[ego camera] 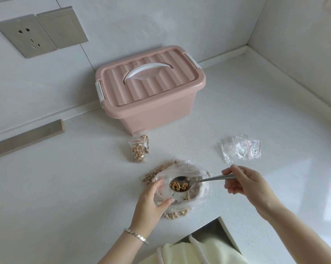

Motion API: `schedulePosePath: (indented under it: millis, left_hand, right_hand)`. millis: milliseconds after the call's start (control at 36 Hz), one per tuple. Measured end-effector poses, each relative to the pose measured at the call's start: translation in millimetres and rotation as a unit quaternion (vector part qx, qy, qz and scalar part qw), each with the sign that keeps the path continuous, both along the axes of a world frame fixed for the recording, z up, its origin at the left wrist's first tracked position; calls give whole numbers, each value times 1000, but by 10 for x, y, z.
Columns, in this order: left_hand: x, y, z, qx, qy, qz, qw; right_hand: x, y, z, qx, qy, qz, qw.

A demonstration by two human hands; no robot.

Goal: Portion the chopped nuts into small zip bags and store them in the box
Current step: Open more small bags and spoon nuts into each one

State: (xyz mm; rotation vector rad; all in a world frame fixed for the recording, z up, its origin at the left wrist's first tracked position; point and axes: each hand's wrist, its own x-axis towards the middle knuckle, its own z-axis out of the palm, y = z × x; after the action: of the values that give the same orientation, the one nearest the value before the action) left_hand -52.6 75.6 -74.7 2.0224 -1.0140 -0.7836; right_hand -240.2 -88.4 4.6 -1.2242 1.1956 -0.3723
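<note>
Head view, landmark: the pink plastic box (151, 103) stands on the white speckled countertop (65, 187), its back against the wall.
Box shape: rectangular with rounded corners. The ribbed lid (160, 86) is on and carries a white arched handle (148, 71), with white latches (100, 92) at the short ends.
Spoon: a shiny metal spoon (202, 180) is in front of the box, over the large clear bag (191, 168).
Spoon axis: the long axis runs roughly parallel to the front of the box. The bowl points to the person's left, faces up, and the handle leads back to the right.
Chopped nuts: a heap of tan, crumbly chopped nuts (179, 186) fills the spoon bowl. More show through the crinkled large bag.
Right hand: the right hand (244, 183), in front of the box and to its right, pinches the end of the spoon handle.
Left hand: the left hand (151, 202), in front of the box, curls its thumb and fingers round a small zip bag (165, 195) just under the spoon bowl. Its edges are hard to tell from the large bag below.
Wrist: a silver link bracelet (136, 236).
Filled zip bags: filled zip bags (139, 149) lie just in front of the box, their long sides pointing away from it.
Empty zip bags: a loose pile of empty zip bags (240, 148) with red seal lines lies in front of the box, off to its right.
Wall: a grey wall socket (25, 35) and a switch plate (62, 27) sit above and left of the box.
</note>
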Motion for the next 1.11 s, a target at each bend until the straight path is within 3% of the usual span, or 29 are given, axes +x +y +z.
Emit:
schedulePosePath:
  millis: [167, 333, 417, 611, 722, 833, 944, 1111]
  left_hand:
    - [-29, -31, 20, -4, 13, -13, 1000]
    - [-42, -26, -2, -6, 9, 9, 1000]
    - [-36, -18, -18, -5, 19, 23, 1000]
    - [-17, 31, -8, -8, 31, 51, 998]
    - [-6, 48, 5, -8, 38, 60, 997]
    - [3, 61, 5, -8, 35, 66, 997]
    - [-1, 71, 14, -6, 27, 70, 997]
    - [-14, 76, 9, 2, 28, 77, 997]
  right_hand:
    - [277, 210, 148, -129, 48, 127, 982]
    - [375, 455, 257, -350, 60, 270, 895]
    - [335, 428, 270, -394, 42, 253, 883]
    - [99, 274, 220, -369, 57, 101, 922]
    - [25, 263, -109, -285, 110, 95, 948]
    - [48, 307, -442, -208, 96, 42, 972]
    - [165, 345, -614, -204, 75, -3, 976]
    - [318, 371, -770, -221, 59, 10, 973]
